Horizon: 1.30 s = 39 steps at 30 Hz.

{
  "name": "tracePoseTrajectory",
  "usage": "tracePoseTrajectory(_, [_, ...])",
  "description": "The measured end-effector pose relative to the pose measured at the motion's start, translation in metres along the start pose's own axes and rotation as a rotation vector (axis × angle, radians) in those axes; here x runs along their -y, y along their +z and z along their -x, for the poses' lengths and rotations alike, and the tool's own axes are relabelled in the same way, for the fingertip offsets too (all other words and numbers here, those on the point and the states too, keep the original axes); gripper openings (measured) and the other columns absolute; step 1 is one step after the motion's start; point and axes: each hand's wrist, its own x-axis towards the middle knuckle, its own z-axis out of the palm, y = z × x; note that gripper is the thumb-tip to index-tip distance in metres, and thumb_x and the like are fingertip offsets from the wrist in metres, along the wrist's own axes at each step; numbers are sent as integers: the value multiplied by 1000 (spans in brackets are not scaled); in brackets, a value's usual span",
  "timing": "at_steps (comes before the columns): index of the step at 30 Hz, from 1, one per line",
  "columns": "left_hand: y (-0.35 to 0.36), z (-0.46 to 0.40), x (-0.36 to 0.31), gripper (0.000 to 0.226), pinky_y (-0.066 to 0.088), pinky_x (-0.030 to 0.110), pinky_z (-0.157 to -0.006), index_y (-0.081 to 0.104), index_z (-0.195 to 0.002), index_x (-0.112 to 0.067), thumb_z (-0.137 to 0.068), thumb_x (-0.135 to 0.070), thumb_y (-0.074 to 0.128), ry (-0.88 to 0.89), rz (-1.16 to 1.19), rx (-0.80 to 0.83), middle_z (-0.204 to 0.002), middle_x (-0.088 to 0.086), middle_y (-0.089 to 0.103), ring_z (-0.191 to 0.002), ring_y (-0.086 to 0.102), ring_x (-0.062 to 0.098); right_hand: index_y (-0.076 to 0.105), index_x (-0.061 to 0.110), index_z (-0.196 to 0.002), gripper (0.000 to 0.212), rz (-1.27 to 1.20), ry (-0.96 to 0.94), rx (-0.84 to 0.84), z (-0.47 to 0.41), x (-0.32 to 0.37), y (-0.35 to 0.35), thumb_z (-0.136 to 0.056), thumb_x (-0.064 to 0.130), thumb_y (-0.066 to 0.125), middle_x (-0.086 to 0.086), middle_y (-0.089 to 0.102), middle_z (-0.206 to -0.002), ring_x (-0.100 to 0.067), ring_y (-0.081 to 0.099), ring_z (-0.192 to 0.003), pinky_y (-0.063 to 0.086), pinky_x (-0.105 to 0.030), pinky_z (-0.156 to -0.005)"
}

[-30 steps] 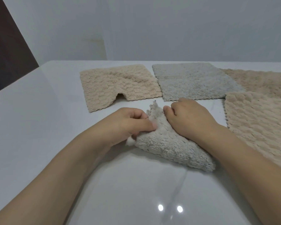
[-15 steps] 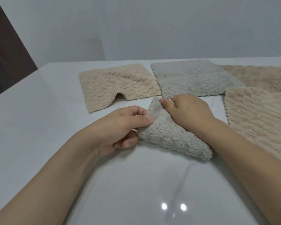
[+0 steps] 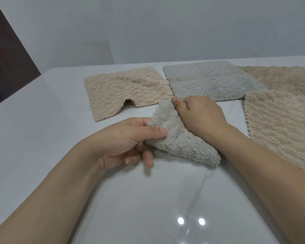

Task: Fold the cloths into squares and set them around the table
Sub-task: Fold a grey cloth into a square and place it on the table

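A small grey fluffy cloth [image 3: 181,140] lies bunched and partly folded in the middle of the white table [image 3: 42,138]. My left hand [image 3: 128,140] pinches its left edge between thumb and fingers. My right hand [image 3: 199,115] grips its far corner, which is lifted off the table. Behind lie a beige cloth [image 3: 125,92] with a bump at its front edge, a flat grey cloth [image 3: 209,81], and two more beige cloths: one at the back right [image 3: 285,78] and one at the right [image 3: 282,124].
The table's left edge runs diagonally past a dark door [image 3: 5,55]. A pale wall [image 3: 165,27] stands just behind the table. Two lamp reflections [image 3: 190,221] show on the glossy near surface.
Both hands have lifted the far end of the small grey cloth and spread it a little. My left hand slid lower and opened its lower fingers.
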Motion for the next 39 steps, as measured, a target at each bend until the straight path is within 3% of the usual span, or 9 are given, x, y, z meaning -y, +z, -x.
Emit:
tracePoseTrajectory(9, [-2, -2, -6, 17, 8, 12, -39, 52, -77, -23, -91, -22, 62, 36, 18, -205, -64, -4, 49, -35, 18, 4, 42, 20, -58, 56, 28, 57, -30, -2, -4, -3, -101, 51, 25, -4, 52, -70, -29, 49, -74, 35, -35, -65])
tracePoseTrajectory(13, [-8, -5, -5, 31, 8, 19, -42, 42, -69, -23, -89, -27, 66, 43, -42, -373, -56, -4, 34, -40, 18, 8, 42, 17, -59, 56, 43, 85, -20, -2, -2, -5, -101, 49, 25, -8, 53, -76, -29, 47, -77, 35, -35, -67])
tracePoseTrajectory(17, [-15, -9, 1, 40, 25, 29, -51, 40, -69, -24, -79, -31, 79, 82, -300, -609, -55, -4, 42, -49, 33, 16, 53, 13, -74, 57, 87, 121, 25, -2, -1, -4, -101, 53, 23, -14, 63, -91, -32, 54, -87, 36, -35, -70])
tracePoseTrajectory(21, [-20, -11, 6, 28, 33, 31, -55, 43, -77, -23, -90, -26, 67, 180, -407, -712, -45, -13, 40, -47, 35, 15, 60, 10, -94, 60, 14, 134, 294, -8, 6, -17, -100, 57, 23, -17, 63, -114, -33, 56, -107, 39, -36, -85])
tracePoseTrajectory(27, [-7, -8, 8, 9, 30, 35, -81, 57, -92, -28, -88, -21, 52, 327, -1186, -947, -95, -7, 51, -96, 46, 23, 65, 14, -92, 41, -293, 140, 524, -14, 4, -28, -94, 52, 48, -3, 68, -101, -22, 63, -93, 46, -33, -87])
tracePoseTrajectory(30, [18, 3, 0, 9, 38, 38, -80, 54, -85, -25, -80, -31, 50, 564, -1204, -751, -87, -9, 51, -87, 46, 18, 57, 19, -92, 41, -279, 128, 457, -18, -5, -27, -93, 58, 46, -1, 63, -104, -22, 58, -99, 42, -34, -86])
tracePoseTrajectory(32, [39, 4, 3, 27, 40, 34, -79, 48, -84, -29, -78, -55, 50, 460, -1289, -552, -85, -13, 47, -85, 45, 14, 52, 21, -86, 41, -251, 122, 443, -19, -7, -25, -94, 60, 43, 3, 57, -94, -21, 53, -95, 37, -34, -80])
tracePoseTrajectory(35, [43, -5, 16, 49, 36, 28, -75, 42, -86, -32, -71, -78, 43, 356, -1361, -565, -89, -14, 42, -87, 40, 12, 42, 18, -86, 40, -139, 60, 421, -18, -2, -21, -98, 56, 37, 4, 47, -88, -20, 44, -88, 30, -32, -74])
tracePoseTrajectory(39, [38, -7, 17, 24, 40, 32, -65, 44, -84, -29, -77, -51, 51, 436, -1321, -673, -86, -11, 46, -82, 47, 14, 38, 14, -96, 40, 14, -19, 296, -12, 1, -12, -101, 52, 30, -7, 51, -91, -26, 46, -84, 35, -36, -72])
